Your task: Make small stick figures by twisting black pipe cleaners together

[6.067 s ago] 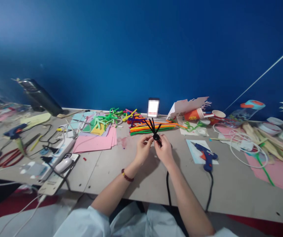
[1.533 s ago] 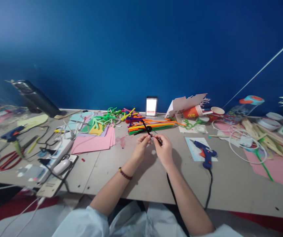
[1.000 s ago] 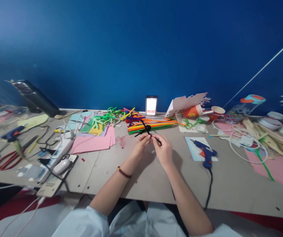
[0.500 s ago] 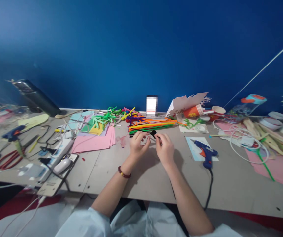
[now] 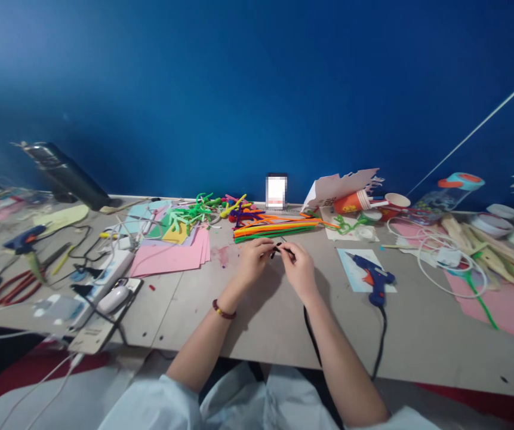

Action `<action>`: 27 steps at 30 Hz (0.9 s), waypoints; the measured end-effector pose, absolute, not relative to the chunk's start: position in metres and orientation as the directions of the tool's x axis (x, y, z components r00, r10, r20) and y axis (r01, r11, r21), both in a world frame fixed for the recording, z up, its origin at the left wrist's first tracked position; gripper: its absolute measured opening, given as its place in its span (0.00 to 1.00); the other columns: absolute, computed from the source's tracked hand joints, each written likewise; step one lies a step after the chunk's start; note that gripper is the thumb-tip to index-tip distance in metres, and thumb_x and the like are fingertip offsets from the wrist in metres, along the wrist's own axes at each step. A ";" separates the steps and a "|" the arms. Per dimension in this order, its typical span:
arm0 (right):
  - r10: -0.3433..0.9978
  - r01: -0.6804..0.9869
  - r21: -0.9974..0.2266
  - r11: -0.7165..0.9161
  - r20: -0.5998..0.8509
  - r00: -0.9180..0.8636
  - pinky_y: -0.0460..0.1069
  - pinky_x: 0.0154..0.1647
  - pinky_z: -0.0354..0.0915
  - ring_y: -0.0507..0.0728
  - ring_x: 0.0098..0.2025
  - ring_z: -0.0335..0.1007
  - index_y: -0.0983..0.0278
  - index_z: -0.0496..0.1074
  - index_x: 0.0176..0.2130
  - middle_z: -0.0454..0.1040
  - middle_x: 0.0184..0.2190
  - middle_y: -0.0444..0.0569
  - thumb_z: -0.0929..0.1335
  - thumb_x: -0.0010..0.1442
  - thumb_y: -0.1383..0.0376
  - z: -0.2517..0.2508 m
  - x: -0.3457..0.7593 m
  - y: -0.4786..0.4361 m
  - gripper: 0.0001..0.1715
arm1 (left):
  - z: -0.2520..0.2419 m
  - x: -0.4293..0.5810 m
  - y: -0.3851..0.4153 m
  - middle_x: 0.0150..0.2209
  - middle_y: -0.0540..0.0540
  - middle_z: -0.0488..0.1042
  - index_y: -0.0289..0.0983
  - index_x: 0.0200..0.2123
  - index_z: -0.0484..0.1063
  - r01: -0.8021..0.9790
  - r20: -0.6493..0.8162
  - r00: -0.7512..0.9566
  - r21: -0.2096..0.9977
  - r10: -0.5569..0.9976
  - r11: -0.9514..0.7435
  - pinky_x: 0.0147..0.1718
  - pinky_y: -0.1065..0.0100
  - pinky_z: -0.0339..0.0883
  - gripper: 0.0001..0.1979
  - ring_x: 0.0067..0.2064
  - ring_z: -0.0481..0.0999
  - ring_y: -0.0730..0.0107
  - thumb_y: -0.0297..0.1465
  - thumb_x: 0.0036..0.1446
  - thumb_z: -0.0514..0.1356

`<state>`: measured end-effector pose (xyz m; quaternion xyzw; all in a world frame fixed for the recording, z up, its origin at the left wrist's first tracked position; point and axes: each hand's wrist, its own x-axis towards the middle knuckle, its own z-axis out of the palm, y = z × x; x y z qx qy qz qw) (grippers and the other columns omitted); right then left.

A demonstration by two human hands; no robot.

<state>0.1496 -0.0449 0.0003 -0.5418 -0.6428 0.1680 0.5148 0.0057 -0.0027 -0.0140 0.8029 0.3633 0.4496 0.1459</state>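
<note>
Over the middle of the table, a black pipe cleaner is bent between my two hands; most of it is hidden by the fingers. My left hand is closed in a pinch on one part of it. From the other side, my right hand pinches the same piece between thumb and forefinger. The fingertips of both hands nearly meet. Just beyond them lies a bundle of orange, yellow and green pipe cleaners. A black strap-like strip hangs beside my right forearm, its upper end out of sight.
A blue glue gun rests on light blue paper at right, its cord running off the front edge. Pink paper sheets, a power strip, a phone and red-handled scissors lie left. Paper cups stand at the back.
My left hand has turned inward and its fingers have closed in toward the right hand. Less of the black pipe cleaner shows. The black strip by my right forearm is more visible.
</note>
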 end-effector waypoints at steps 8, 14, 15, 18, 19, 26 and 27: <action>0.909 0.416 -0.869 0.268 0.371 0.189 0.48 0.37 0.65 0.56 0.35 0.71 0.63 0.75 0.34 0.77 0.33 0.49 0.63 0.60 0.58 0.000 0.158 -0.041 0.14 | -0.005 0.003 -0.008 0.45 0.42 0.75 0.38 0.36 0.75 0.698 0.675 0.420 0.187 0.607 -0.691 0.45 0.59 0.64 0.09 0.47 0.72 0.60 0.25 0.58 0.55; 0.874 0.729 -0.641 0.241 0.470 0.123 0.48 0.32 0.62 0.54 0.28 0.65 0.61 0.76 0.35 0.73 0.31 0.48 0.66 0.58 0.61 0.000 0.155 -0.044 0.10 | -0.008 0.006 -0.015 0.46 0.41 0.74 0.38 0.38 0.74 0.764 0.645 0.481 0.024 0.594 -0.645 0.45 0.59 0.62 0.09 0.49 0.71 0.58 0.25 0.59 0.54; 0.869 0.758 -0.606 0.240 0.483 0.111 0.48 0.32 0.62 0.54 0.29 0.66 0.61 0.76 0.35 0.73 0.31 0.48 0.65 0.59 0.63 -0.001 0.155 -0.045 0.10 | -0.008 0.007 -0.016 0.46 0.40 0.74 0.38 0.37 0.74 0.773 0.639 0.469 0.037 0.610 -0.633 0.45 0.58 0.61 0.09 0.50 0.70 0.57 0.25 0.58 0.55; 0.842 0.816 -0.522 0.246 0.532 0.087 0.49 0.35 0.63 0.57 0.35 0.69 0.60 0.75 0.36 0.74 0.31 0.48 0.63 0.61 0.65 -0.002 0.154 -0.045 0.11 | -0.008 0.013 -0.020 0.50 0.39 0.72 0.38 0.34 0.74 0.796 0.611 0.385 0.159 0.692 -0.584 0.47 0.54 0.60 0.08 0.52 0.69 0.54 0.24 0.57 0.55; 0.831 0.827 -0.503 0.253 0.550 0.080 0.49 0.36 0.63 0.57 0.37 0.69 0.60 0.75 0.36 0.74 0.32 0.49 0.63 0.61 0.66 -0.003 0.155 -0.045 0.11 | -0.008 0.015 -0.021 0.51 0.39 0.71 0.38 0.34 0.74 0.790 0.594 0.347 0.232 0.726 -0.567 0.48 0.52 0.60 0.08 0.52 0.68 0.53 0.24 0.56 0.56; 0.766 0.808 -0.462 0.366 0.643 0.020 0.50 0.41 0.65 0.57 0.40 0.72 0.61 0.75 0.37 0.77 0.36 0.49 0.62 0.62 0.68 -0.007 0.159 -0.042 0.12 | 0.001 0.008 -0.011 0.52 0.41 0.69 0.40 0.48 0.68 0.193 0.044 0.186 0.978 0.981 -0.080 0.38 0.65 0.69 0.15 0.45 0.74 0.64 0.32 0.57 0.54; 0.756 0.801 -0.462 0.382 0.654 0.017 0.50 0.41 0.65 0.57 0.40 0.72 0.61 0.75 0.37 0.77 0.36 0.49 0.62 0.62 0.68 -0.006 0.159 -0.041 0.12 | 0.003 0.005 -0.010 0.53 0.42 0.69 0.41 0.50 0.66 0.100 -0.105 0.180 0.991 0.978 0.088 0.35 0.67 0.68 0.17 0.43 0.75 0.65 0.34 0.58 0.54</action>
